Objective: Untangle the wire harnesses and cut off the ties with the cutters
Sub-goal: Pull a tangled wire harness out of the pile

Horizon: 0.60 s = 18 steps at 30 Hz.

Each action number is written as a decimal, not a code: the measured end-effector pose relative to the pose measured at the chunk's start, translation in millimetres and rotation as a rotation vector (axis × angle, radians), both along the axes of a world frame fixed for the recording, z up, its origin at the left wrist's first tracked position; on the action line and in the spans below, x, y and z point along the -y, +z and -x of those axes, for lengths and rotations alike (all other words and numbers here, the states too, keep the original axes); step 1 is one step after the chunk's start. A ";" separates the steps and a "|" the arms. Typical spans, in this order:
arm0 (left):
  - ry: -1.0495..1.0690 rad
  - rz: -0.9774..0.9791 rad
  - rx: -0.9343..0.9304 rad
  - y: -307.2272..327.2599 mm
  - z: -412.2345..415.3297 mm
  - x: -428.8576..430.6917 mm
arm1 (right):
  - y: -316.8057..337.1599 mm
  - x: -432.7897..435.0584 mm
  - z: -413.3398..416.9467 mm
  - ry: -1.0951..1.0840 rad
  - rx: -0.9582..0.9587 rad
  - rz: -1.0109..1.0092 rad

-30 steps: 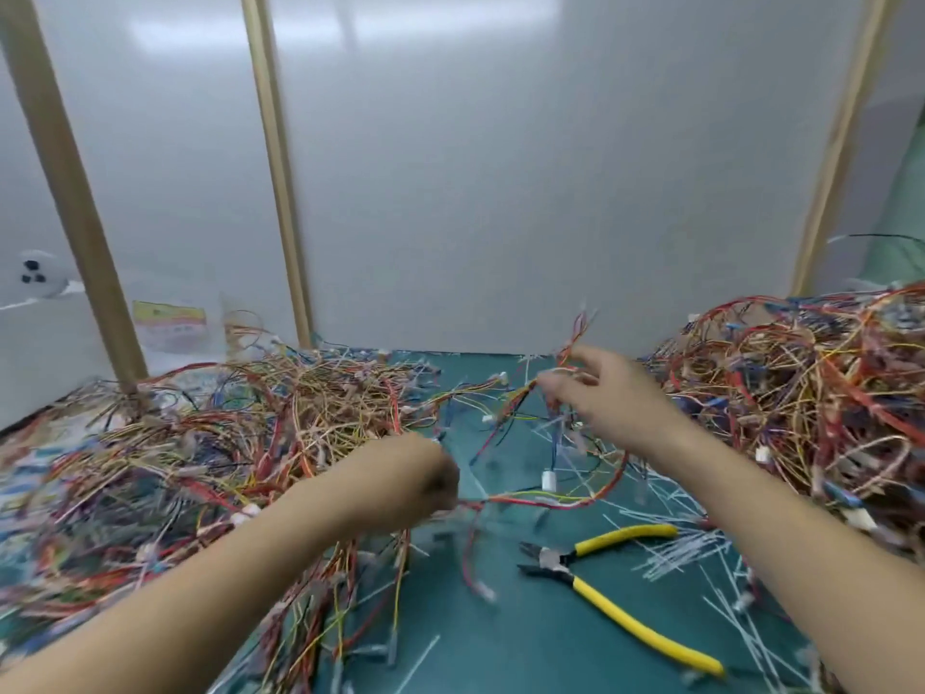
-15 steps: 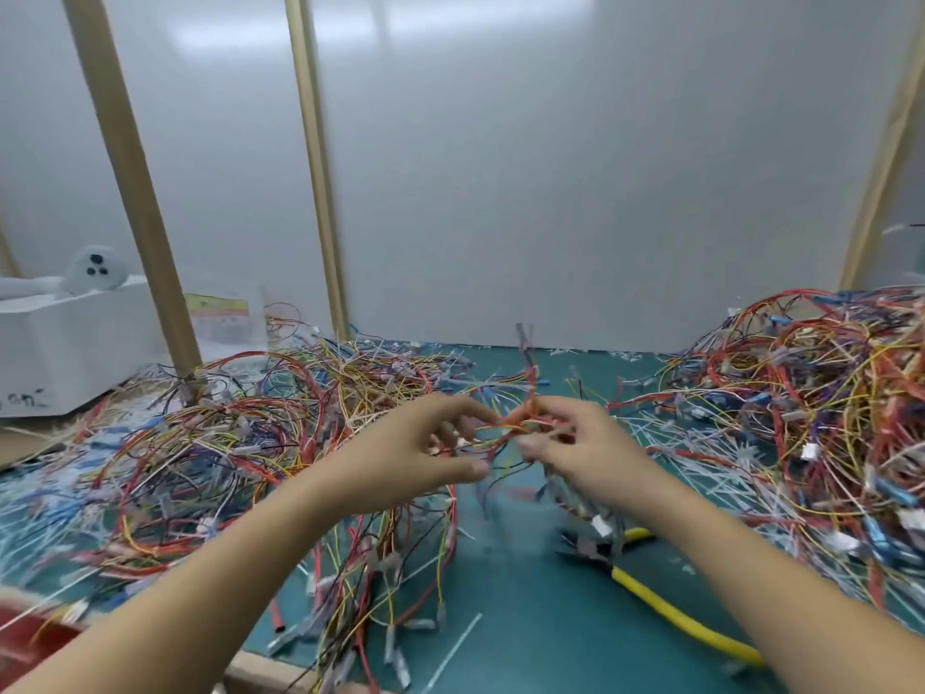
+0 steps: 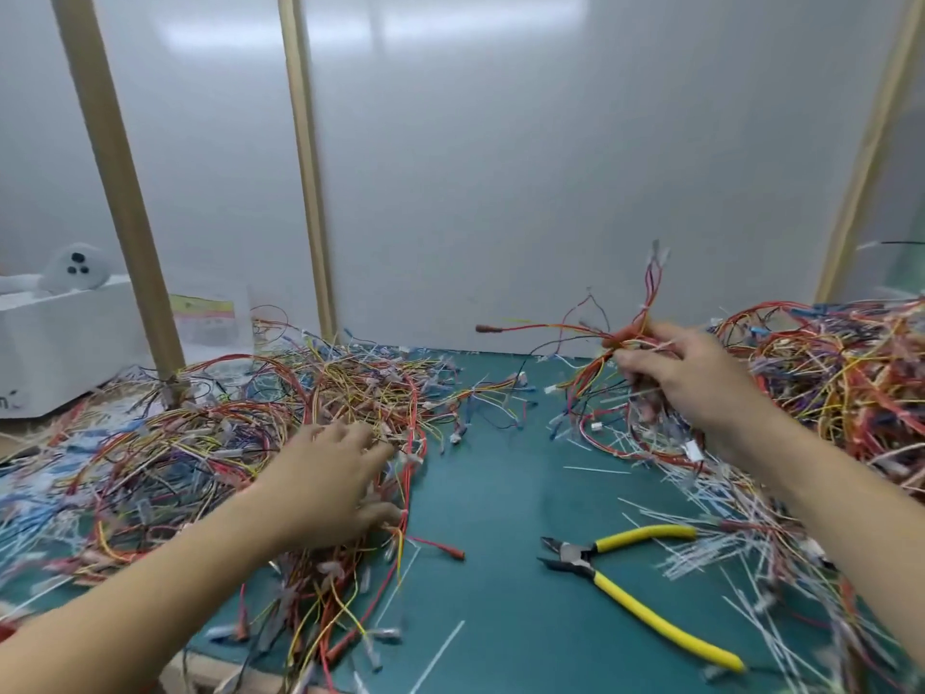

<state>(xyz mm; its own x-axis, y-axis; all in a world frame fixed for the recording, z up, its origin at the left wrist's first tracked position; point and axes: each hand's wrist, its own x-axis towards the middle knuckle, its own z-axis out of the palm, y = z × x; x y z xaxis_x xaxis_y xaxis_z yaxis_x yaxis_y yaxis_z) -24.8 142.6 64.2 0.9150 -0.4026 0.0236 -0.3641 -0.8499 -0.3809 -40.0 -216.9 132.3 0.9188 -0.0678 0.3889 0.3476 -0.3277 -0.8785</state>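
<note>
My right hand [image 3: 685,373] holds a small bundle of red, orange and black wires [image 3: 608,343] lifted above the green mat, its ends sticking up and to the left. My left hand [image 3: 333,480] lies flat with spread fingers on the left pile of tangled wires [image 3: 200,443] and holds nothing. Yellow-handled cutters [image 3: 625,581] lie on the mat between my forearms, jaws pointing left, touched by neither hand. A second big heap of tangled harnesses [image 3: 841,373] sits at the right.
Cut white ties [image 3: 701,498] litter the green mat [image 3: 500,493] under my right forearm. Wooden posts [image 3: 117,192] stand at the back left before a white wall. A white box [image 3: 50,338] sits at the far left.
My hands were together on one bundle at the centre. Now my right hand has carried the bundle up and right, and my left hand has let go and dropped onto the left pile.
</note>
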 end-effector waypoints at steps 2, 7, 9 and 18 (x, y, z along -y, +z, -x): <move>-0.141 0.037 -0.103 -9.5 -2.3 6.7 | -2.3 -7.3 2.1 0.016 -0.007 0.041; 0.073 -0.038 -0.233 8.3 -27.3 -18.4 | -4.7 -24.9 6.6 0.140 -0.168 0.088; 0.207 -0.206 -0.296 30.6 -29.3 -4.1 | -4.0 -25.7 5.6 0.157 -0.213 0.028; -0.190 0.542 -0.093 50.7 -6.0 149.5 | -46.6 -28.8 -10.9 0.070 -0.218 0.089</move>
